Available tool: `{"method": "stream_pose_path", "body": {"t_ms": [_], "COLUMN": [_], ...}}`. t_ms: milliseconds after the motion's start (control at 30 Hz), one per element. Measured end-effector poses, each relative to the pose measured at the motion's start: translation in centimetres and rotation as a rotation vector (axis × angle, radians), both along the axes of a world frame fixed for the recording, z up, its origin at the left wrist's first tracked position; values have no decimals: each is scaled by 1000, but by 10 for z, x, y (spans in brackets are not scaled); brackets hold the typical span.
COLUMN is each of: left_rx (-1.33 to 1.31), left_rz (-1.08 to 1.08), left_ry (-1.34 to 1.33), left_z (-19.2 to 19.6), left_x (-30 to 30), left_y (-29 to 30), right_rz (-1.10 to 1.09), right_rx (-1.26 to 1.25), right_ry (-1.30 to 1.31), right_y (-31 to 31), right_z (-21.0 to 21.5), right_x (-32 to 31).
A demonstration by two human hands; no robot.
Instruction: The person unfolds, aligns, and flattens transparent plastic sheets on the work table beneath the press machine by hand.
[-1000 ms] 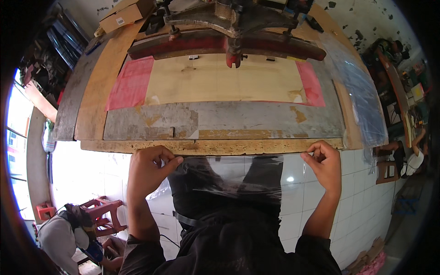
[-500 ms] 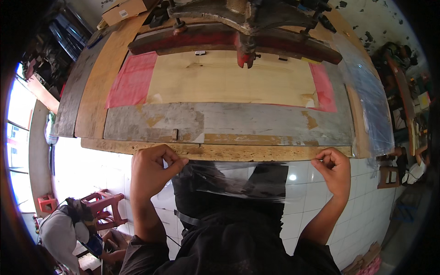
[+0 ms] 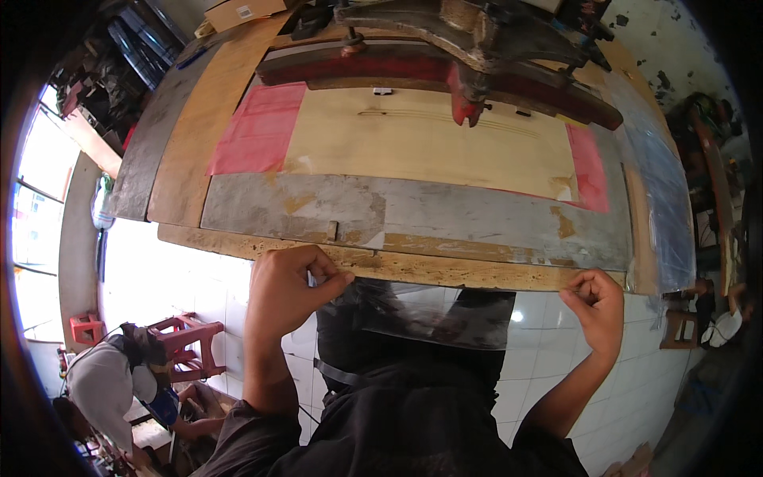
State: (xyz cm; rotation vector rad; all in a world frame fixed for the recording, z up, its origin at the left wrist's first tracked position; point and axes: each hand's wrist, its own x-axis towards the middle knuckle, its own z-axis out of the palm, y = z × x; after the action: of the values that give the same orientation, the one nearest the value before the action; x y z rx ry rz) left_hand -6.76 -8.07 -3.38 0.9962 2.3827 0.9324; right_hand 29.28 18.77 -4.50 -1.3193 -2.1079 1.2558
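A clear plastic sheet hangs at the front edge of the worktable, over my dark clothing. My left hand is closed at the wooden front strip, thumb and fingers pinching the sheet near its left top corner. Farther right, my right hand makes a similar pinch at the same strip, level with the sheet's top edge. Against the white tiles the sheet's right part is hard to make out. Beyond the strip lies a grey board bearing a cream panel with pink ends.
A heavy red metal bar on a dark frame spans the far side of the panel. Clear plastic sheeting covers the table's right side. At lower left, a person in a pale top sits near a red stool. A cardboard box stands far left.
The view has turned slightly, so the table sits tilted and farther right in the picture. Both hands keep their pinch at the front edge; the sheet hangs much as before.
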Motion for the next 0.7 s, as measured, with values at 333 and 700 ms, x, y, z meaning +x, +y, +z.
{"method": "stream_pose_path", "body": {"t_ms": [333,700], "left_rx": [-52,34], "left_rz": [33,50], "left_ry": [17,82], "left_z": [4,-12], "left_x": [2,8], "left_y": [3,-3], "right_rz": [-3,-38], "right_rx": [-12,-1], "right_ry": [-10,-10], "right_y": [0,-3], "right_z": [3,1], "right_x": [-6,-4]}}
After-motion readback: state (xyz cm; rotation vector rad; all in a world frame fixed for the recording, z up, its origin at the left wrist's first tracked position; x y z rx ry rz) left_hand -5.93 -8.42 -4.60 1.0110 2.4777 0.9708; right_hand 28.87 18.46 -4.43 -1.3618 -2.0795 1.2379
